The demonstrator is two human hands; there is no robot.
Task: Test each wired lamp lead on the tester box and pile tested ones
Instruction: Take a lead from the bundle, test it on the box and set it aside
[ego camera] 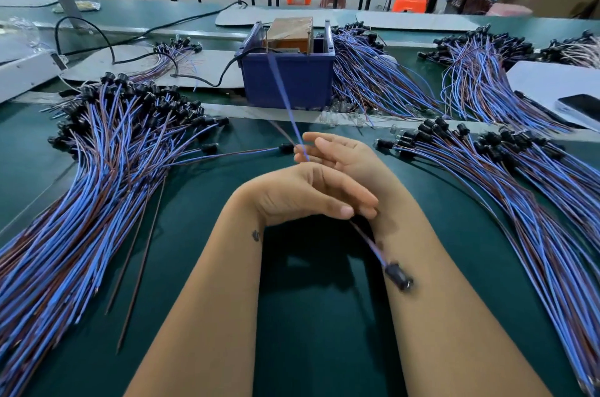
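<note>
A thin blue-and-brown wired lamp lead (370, 239) with a blurred black socket is being pinched in the left hand's (305, 193) grip, its far end being stretched up to the dark blue plastic tester box (289, 78) across the green tabletop (318, 315). The right hand (337, 151) is being held released, fingers straight beside the wire. Firm contact should probably be kept at the box.

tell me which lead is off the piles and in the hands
The blurred lead with its black socket hanging by the right forearm; the left hand pinches it.
</note>
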